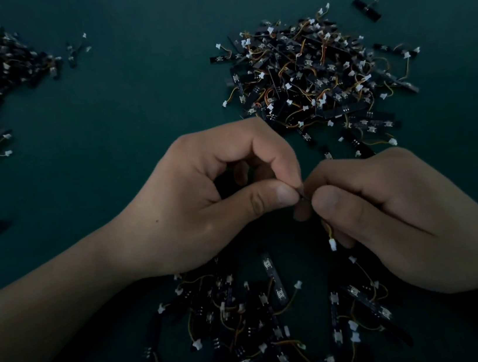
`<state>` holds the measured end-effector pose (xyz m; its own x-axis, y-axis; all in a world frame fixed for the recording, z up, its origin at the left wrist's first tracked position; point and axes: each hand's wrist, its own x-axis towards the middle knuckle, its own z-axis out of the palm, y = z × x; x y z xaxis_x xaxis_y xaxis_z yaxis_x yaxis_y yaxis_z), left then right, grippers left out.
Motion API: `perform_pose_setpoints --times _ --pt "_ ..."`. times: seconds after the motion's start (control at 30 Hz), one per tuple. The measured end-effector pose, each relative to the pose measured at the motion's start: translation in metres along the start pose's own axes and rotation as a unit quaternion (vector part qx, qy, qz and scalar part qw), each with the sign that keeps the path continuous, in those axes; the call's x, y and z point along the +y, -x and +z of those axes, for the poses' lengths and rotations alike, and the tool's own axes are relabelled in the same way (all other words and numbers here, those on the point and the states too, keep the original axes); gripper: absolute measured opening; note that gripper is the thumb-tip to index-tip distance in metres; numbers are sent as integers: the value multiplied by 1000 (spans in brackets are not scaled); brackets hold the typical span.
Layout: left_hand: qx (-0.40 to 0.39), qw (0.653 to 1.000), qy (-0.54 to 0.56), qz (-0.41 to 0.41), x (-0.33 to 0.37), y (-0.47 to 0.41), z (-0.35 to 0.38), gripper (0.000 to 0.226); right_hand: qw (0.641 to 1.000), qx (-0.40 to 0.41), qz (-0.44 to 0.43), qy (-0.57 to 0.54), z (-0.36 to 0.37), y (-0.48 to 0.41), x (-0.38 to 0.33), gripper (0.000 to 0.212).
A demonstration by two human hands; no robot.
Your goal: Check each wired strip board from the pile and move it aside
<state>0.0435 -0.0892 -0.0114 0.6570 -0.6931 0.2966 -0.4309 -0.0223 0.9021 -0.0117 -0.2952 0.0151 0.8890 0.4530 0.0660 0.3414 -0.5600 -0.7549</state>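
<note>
Left hand [204,204], right hand [390,221] pinching strip board [302,195], connector [332,243] dangling below

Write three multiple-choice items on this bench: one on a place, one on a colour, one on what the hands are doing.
1. Where does the white connector on its wire hang?
A. at the picture's top edge
B. just under the right hand
C. at the picture's far left

2. What colour is the table?
A. white
B. red
C. dark teal

3. What are the left hand and the right hand doing?
A. lying flat, fingers spread
B. both pinching a small dark part where they meet
C. each resting alone at opposite edges

Answers:
1 B, the wire drops from under the right hand's thumb.
2 C, the bare surface shows dark teal.
3 B, the thumb and forefinger tips of both hands close together at the middle.
</note>
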Motion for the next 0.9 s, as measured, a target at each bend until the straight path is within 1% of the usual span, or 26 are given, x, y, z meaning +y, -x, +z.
perform_pose_setpoints --times 0.03,0.1,0.13,0.2,0.27,0.33,0.47,0.63,0.77,0.9 --pt "0 1000 -8 -4 0 0 0 8 1000 16 7 17 -2 6 7 30" --pt "-4 1000 -7 -25 1 2 -2 5 999 44 8 8 -4 7 18 26" --pt "-7 999 -1 -42 2 3 -3 8 999 42 -5 -15 2 7 17 24" --pt "-12 997 -2 -72 5 4 -4 14 998 61 -15 -27 2 7 25 22" --pt "-24 995 -32 -91 6 3 -2 12 998 62 -10 -27 1 8 25 23" --pt "-18 993 -60 -97 5 3 0 13 996 78 -20 -26 4 9 24 23" --pt "6 995 -60 -82 7 2 -1 15 991 122 -6 -46 5 8 23 24" --pt "-31 995 -54 -76 7 3 -3 14 994 99 -11 -36 6 8 23 26" --pt "-35 994 -37 -99 7 4 -4 16 995 92 -31 -20 5 7 23 20" --pt "-44 994 -30 -100 8 4 -3 18 995 91 -40 -24 4 7 23 18"
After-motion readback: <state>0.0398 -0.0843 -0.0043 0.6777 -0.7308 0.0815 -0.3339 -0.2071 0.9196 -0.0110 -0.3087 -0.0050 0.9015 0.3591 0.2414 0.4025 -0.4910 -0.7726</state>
